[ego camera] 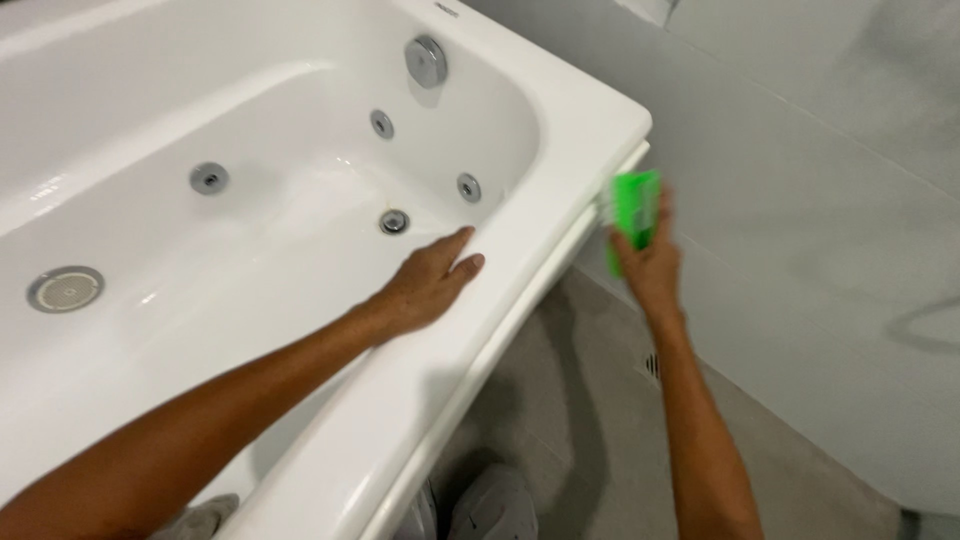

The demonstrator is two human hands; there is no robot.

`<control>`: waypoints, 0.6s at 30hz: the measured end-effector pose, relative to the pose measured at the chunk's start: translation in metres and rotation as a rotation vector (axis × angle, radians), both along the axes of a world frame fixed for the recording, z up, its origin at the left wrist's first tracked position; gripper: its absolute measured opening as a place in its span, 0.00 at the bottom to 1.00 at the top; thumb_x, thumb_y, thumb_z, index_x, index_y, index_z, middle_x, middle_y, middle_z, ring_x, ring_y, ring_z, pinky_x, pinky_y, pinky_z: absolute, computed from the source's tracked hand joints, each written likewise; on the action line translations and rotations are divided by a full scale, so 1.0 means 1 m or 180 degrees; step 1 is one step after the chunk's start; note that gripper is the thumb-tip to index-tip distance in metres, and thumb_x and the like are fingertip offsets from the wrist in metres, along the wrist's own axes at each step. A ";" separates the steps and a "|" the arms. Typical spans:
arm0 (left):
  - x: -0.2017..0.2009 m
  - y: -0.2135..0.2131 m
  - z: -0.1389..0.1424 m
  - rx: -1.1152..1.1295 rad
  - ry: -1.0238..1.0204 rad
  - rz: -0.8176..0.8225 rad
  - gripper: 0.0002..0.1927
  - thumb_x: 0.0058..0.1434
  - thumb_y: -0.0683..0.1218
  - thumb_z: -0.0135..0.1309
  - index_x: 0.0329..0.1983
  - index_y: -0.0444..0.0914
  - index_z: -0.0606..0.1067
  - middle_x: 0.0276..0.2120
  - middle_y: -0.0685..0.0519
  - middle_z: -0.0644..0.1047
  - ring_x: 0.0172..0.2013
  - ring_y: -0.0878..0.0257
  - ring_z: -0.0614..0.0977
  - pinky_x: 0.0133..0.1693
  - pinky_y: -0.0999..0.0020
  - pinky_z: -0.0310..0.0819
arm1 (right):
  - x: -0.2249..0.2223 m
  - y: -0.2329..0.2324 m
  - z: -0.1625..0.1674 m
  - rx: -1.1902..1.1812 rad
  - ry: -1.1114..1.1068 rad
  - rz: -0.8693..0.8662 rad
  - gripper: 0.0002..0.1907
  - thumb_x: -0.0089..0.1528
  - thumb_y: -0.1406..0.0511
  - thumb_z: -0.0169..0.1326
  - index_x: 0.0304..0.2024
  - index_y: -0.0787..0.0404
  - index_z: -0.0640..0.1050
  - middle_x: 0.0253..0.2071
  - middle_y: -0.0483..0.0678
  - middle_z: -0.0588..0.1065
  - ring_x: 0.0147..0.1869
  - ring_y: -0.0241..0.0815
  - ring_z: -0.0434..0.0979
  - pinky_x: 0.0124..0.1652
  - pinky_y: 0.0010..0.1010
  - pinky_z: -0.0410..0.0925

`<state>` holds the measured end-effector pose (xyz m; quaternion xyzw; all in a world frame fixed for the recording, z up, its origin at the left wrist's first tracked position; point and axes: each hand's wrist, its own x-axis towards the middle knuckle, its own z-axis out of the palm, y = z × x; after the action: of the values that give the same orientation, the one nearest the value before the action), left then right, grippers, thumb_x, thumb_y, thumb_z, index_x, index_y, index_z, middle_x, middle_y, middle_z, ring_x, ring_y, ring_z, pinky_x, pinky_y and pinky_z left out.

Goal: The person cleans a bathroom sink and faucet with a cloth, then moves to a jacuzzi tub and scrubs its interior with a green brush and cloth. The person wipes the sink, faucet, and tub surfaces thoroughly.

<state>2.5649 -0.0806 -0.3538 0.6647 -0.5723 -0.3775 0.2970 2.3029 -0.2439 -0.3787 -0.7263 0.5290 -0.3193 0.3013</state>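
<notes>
Our right hand [652, 262], right of centre, has its fingers clamped on the green brush [634, 205] at the bathtub [560, 130] corner. Our left hand [428, 285] rests flat, fingers together, on the rim. We judge bracing there steadies firm strokes.

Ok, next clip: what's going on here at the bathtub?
A person leans over a white whirlpool bathtub. The left hand rests flat on the tub's rim, fingers spread and holding nothing. The right hand has its grip closed on a green scrub brush, pressed against the outer edge of the tub near its corner. Chrome jets and a drain show inside the basin. The person's shoes stand on the grey floor beside the tub.
</notes>
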 end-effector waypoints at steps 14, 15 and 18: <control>0.182 0.030 -0.112 -0.0394 -0.0347 0.0908 0.30 0.68 0.63 0.46 0.69 0.49 0.69 0.59 0.42 0.72 0.57 0.51 0.76 0.60 0.56 0.71 | 0.078 -0.057 0.089 -0.0823 0.2021 0.0716 0.50 0.66 0.50 0.59 0.85 0.49 0.52 0.48 0.67 0.79 0.37 0.58 0.82 0.38 0.47 0.75; 0.216 0.051 -0.133 -0.0149 -0.0585 0.1026 0.28 0.67 0.62 0.48 0.67 0.50 0.72 0.57 0.42 0.73 0.56 0.50 0.77 0.60 0.56 0.72 | 0.080 -0.036 0.081 -0.0824 0.2523 0.0711 0.50 0.65 0.49 0.58 0.84 0.50 0.52 0.45 0.66 0.80 0.34 0.58 0.83 0.35 0.45 0.76; 0.287 0.135 -0.200 0.0603 -0.1595 0.1081 0.26 0.66 0.59 0.53 0.66 0.49 0.72 0.61 0.46 0.72 0.65 0.47 0.69 0.61 0.47 0.67 | 0.077 0.046 0.058 -0.1438 0.3177 0.1359 0.51 0.63 0.44 0.56 0.83 0.53 0.54 0.42 0.62 0.81 0.28 0.50 0.84 0.26 0.39 0.78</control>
<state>2.8515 0.0541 -0.5539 0.8478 -0.4707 -0.1986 0.1423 2.3797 -0.1977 -0.3211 -0.9254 0.3677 0.0243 -0.0888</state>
